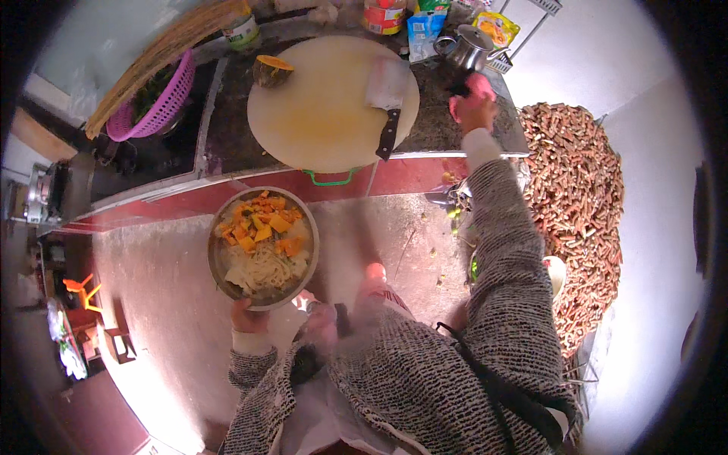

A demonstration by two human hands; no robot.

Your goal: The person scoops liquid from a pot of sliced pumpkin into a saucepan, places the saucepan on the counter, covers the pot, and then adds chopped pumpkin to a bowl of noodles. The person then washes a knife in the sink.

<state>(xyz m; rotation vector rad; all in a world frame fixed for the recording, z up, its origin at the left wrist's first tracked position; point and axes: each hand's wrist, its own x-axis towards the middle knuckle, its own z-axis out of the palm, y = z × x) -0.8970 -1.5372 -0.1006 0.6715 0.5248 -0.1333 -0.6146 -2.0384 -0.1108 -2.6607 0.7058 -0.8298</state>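
My left hand point(249, 319) grips the near rim of a round metal bowl point(314, 227) in front of the counter. Inside it, orange pumpkin pieces point(263, 223) lie at the far side and pale noodle-like strands point(264, 270) at the near side. My right hand point(479, 116) reaches out over the counter's right end with its fingers on a soft-looking pink item point(481, 88), perhaps a cloth; blur hides its exact kind. A dark patch beside it is unclear. Left of that hand, a cleaver point(389, 96) rests on a round cutting board point(324, 125).
A cut pumpkin piece point(273, 71) sits at the board's upper left. Beyond my right hand stands a metal teapot point(469, 45) beside food packets point(426, 34). A purple basket point(156, 108) holds greens at left. Corn cobs point(574, 216) are heaped along the right wall.
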